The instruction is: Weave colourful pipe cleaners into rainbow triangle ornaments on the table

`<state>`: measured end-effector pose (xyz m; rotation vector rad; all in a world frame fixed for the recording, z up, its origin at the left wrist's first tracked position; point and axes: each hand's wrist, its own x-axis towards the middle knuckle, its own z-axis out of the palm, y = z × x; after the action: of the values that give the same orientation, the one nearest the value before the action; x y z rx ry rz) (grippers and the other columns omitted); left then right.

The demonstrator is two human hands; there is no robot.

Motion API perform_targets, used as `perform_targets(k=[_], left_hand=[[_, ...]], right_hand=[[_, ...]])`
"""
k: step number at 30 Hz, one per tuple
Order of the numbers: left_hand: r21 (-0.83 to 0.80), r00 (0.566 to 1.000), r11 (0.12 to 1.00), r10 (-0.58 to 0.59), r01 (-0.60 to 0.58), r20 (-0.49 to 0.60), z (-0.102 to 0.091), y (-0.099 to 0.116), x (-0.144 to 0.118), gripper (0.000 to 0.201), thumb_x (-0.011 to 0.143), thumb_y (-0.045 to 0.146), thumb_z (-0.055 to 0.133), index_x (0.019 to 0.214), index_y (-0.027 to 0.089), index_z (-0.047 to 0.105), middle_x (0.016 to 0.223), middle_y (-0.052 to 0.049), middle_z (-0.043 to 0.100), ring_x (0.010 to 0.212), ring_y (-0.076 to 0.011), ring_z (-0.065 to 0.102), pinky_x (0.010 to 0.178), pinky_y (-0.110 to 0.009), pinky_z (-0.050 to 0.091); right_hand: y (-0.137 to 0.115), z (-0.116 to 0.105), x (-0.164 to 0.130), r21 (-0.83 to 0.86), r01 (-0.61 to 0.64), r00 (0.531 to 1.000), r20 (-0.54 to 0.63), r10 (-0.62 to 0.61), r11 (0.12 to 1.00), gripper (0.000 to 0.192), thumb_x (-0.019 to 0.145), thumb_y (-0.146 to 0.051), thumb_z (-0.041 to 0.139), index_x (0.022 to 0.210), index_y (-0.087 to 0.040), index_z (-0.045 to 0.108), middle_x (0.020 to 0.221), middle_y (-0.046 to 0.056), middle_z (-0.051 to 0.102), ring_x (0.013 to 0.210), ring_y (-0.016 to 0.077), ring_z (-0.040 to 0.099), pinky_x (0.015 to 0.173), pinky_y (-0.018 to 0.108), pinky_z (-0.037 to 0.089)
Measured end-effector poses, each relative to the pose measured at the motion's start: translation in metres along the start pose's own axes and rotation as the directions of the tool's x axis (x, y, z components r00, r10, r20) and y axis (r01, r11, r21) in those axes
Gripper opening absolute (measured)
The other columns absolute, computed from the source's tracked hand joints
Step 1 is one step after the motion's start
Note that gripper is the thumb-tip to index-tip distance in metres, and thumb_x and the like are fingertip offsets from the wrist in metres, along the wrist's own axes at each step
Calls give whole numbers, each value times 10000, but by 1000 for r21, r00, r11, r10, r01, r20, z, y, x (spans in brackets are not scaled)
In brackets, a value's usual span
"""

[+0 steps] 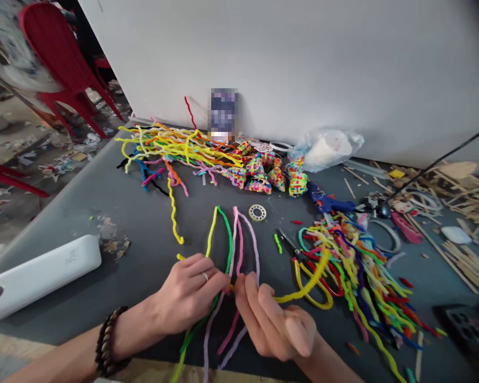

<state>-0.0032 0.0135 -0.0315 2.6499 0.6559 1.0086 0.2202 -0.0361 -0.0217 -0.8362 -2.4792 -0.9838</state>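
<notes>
My left hand, with a ring and a bead bracelet at the wrist, pinches a bundle of pipe cleaners folded into loops: yellow-green, green, pink and lilac. My right hand grips the same bundle just beside it, and a yellow pipe cleaner curves away to the right from its fingers. The loops lie flat on the grey table, pointing away from me, and their loose ends trail toward the near edge.
A heap of pipe cleaners lies right, another at the back left. Scissors, a blue glue gun, a tape ring, beaded pieces, a white case, a phone and wooden sticks surround them.
</notes>
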Motion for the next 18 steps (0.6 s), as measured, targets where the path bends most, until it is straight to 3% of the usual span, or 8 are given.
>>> perform_targets(k=[2, 3, 7, 10, 14, 18], left_hand=[[-4, 1000, 1000, -15, 15, -3, 0, -2, -1, 275, 977, -5, 407, 922, 168, 613, 691, -19, 631, 652, -174, 556, 594, -318, 452], [-3, 1000, 1000, 2, -2, 5, 0, -2, 0, 270, 981, 2, 408, 913, 163, 614, 683, -21, 630, 643, -177, 553, 584, -323, 453], [70, 995, 993, 94, -95, 18, 1, 1, 1, 196, 998, 35, 479, 922, 125, 635, 676, -27, 639, 628, -179, 559, 560, -326, 468], [129, 999, 992, 24, -20, -34, 2, 0, -1, 111, 985, 57, 576, 1047, 104, 656, 750, -35, 697, 701, -180, 624, 632, -321, 521], [166, 992, 979, -108, 119, -71, 6, -6, -6, 172, 975, 16, 557, 1002, 160, 649, 747, -19, 702, 717, -176, 644, 661, -313, 524], [124, 997, 990, -56, 61, -47, 8, -5, -7, 249, 950, -31, 491, 988, 163, 640, 728, -19, 697, 704, -170, 643, 667, -307, 529]], right_hand=[[1, 1, 1, -96, 115, 988, -94, -124, 989, 237, 942, -67, 631, 912, -212, 816, 855, -42, 807, 766, 106, 609, 707, 278, 340], [2, 2, 1, -105, 107, 986, -117, -119, 989, 226, 945, -93, 642, 906, -226, 820, 858, -45, 807, 762, 108, 616, 708, 278, 345], [1, 4, -1, -93, -212, 970, -144, 197, 973, 141, 948, -219, 718, 897, -249, 846, 889, -43, 824, 749, 89, 642, 645, 311, 288], [2, 7, -5, -116, -298, 945, -178, 276, 947, 133, 950, -243, 731, 904, -280, 851, 901, -68, 829, 762, 76, 663, 636, 346, 238], [3, 8, -8, -97, -338, 937, -128, 325, 936, 153, 956, -255, 710, 991, -297, 852, 981, -62, 832, 790, 91, 674, 637, 366, 211], [-2, 4, -6, -50, -254, 967, -36, 252, 966, 235, 982, -291, 652, 1134, -263, 829, 1129, -35, 809, 880, 111, 650, 605, 359, 218]])
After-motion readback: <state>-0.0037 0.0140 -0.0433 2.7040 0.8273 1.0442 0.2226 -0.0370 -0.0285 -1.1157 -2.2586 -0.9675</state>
